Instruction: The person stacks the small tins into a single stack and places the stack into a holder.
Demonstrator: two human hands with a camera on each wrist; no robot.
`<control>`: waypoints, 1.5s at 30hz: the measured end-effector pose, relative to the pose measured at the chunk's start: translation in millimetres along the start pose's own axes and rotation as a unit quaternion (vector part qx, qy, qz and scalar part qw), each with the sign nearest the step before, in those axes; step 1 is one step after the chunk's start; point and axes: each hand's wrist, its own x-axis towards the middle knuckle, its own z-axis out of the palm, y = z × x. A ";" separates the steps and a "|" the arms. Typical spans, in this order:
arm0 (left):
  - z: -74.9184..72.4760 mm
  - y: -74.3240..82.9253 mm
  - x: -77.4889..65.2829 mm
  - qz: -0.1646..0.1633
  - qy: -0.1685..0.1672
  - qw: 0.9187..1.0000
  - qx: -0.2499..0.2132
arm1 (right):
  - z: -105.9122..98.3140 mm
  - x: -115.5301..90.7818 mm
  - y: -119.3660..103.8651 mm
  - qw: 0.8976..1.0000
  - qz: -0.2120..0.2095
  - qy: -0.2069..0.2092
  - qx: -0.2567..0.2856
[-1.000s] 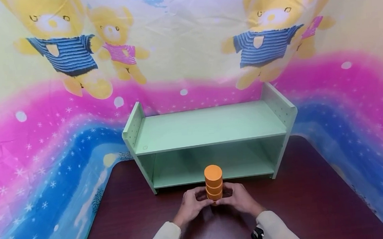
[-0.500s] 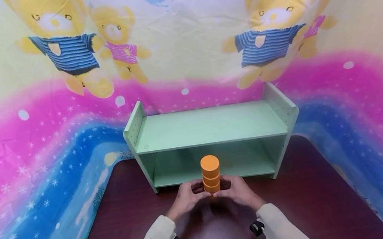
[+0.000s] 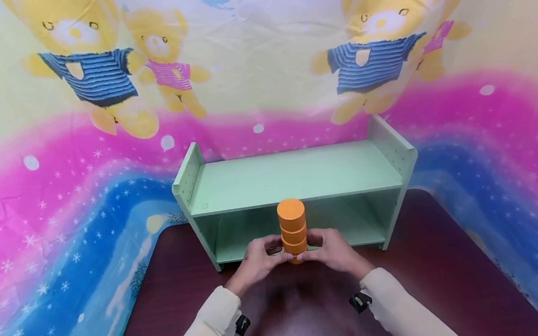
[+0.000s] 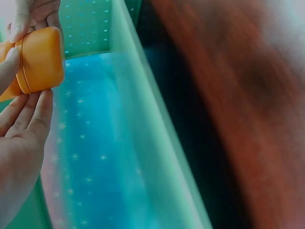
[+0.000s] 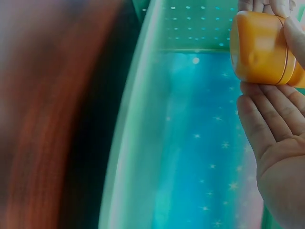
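Note:
An upright stack of orange cylinders [image 3: 292,220], with seams between its rounded sections, stands out before the green shelf's lower opening. My left hand [image 3: 259,261] grips its lower part from the left, thumb in front and fingers reaching behind. From the right, my right hand [image 3: 336,253] holds the same part, its thumb nearly meeting the left one. The left wrist view shows one smooth orange section [image 4: 44,59] beyond the left fingers [image 4: 40,112]. In the right wrist view, an orange section [image 5: 259,47] lies against the right fingers [image 5: 269,107]. The bottom section is partly hidden by the thumbs.
A light green two-tier shelf [image 3: 293,176] with raised side panels stands at the back of the dark red-brown table [image 3: 290,319]. Behind and beside the table hangs a cloth [image 3: 252,74] printed with teddy bears. Black wrist devices [image 3: 360,302] sit at both cuffs.
Both hands have carried the orange stack upward and forward, toward the shelf. Its top now overlaps the edge of the upper board in the head view. The grip looks the same.

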 end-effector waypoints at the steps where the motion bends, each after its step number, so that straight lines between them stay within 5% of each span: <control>1: -1.7 2.2 1.1 0.003 0.000 1.000 0.005 | -1.9 0.9 -2.5 1.000 0.001 0.002 -0.003; 45: -52.3 77.9 34.8 0.042 -0.019 0.999 0.015 | -54.4 36.6 -77.3 0.999 -0.040 0.002 -0.025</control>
